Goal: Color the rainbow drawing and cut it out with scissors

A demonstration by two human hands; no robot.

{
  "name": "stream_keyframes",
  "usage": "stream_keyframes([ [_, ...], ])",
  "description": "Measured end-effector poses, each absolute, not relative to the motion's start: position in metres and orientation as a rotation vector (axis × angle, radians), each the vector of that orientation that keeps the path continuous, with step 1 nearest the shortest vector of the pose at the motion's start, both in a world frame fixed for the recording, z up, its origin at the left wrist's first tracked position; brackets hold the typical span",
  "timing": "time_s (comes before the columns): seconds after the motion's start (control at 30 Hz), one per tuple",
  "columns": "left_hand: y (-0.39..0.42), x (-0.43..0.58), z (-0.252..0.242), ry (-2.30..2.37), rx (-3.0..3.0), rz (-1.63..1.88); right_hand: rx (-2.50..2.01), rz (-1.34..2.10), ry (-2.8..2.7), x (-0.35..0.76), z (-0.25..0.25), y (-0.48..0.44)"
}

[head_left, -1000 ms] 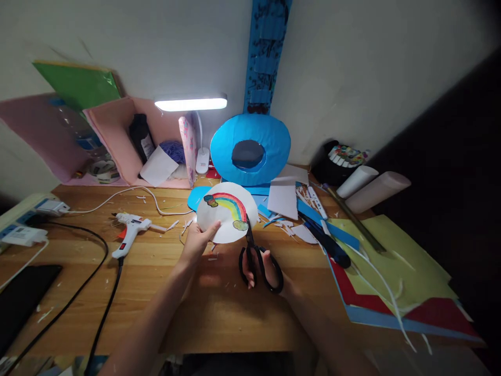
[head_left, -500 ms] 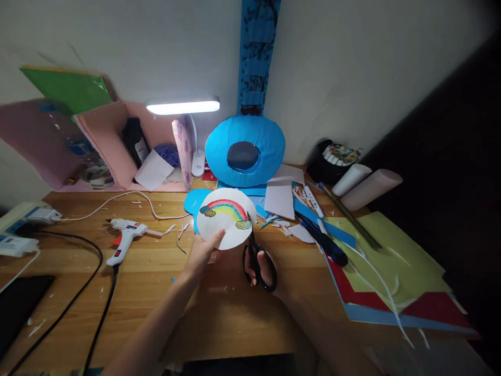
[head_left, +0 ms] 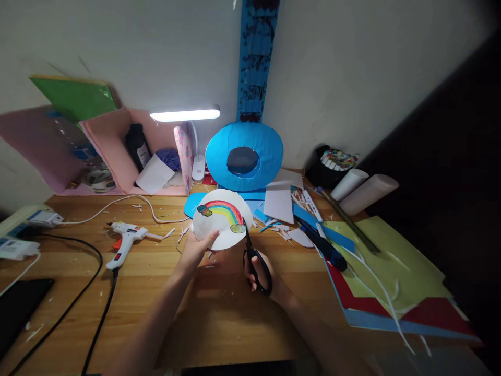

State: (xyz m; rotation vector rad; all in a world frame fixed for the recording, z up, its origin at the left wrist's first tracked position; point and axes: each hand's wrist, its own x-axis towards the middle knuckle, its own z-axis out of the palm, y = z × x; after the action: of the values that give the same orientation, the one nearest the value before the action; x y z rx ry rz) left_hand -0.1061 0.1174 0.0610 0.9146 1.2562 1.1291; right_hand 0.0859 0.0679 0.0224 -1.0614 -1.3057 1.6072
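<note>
My left hand (head_left: 199, 250) pinches the lower left edge of a round white paper (head_left: 211, 227), thumb on top. A coloured rainbow (head_left: 223, 207) with a small cloud at each end is drawn on it. In my right hand (head_left: 270, 274) is a pair of black-handled scissors (head_left: 250, 256), with fingers through the loops. Their blades point up and lie at the paper's right edge, by the pale cloud. Whether the blades are spread is hard to make out. Behind the paper stands a blue ring-shaped piece (head_left: 268, 156) with a dark oval opening.
A hot glue gun (head_left: 127, 243) lies to the left with its black cord. Paper scraps, a blue-handled tool (head_left: 324, 245) and coloured sheets (head_left: 391, 261) spread over the right side. A lit lamp (head_left: 186, 113), pink box (head_left: 105, 136) and marker holder (head_left: 326, 166) stand at the back.
The paper and both hands have shifted slightly left in view. The scissors have turned a little, and their loops sit closer together. The view has tilted up slightly.
</note>
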Motion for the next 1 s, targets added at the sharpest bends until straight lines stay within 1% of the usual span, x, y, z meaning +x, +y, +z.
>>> stream_keyframes([
  [0.3,0.120,-0.113,0.063,1.273,0.981,0.992,-0.969,1.733,-1.280,0.086,0.013,0.070],
  [0.53,0.119,-0.114,0.065,1.244,0.998,0.921,-0.989,1.656,-1.308,0.087,0.017,0.070],
  [1.0,0.117,-0.112,0.063,1.197,0.982,0.939,-1.046,1.594,-1.332,0.087,0.025,0.067],
])
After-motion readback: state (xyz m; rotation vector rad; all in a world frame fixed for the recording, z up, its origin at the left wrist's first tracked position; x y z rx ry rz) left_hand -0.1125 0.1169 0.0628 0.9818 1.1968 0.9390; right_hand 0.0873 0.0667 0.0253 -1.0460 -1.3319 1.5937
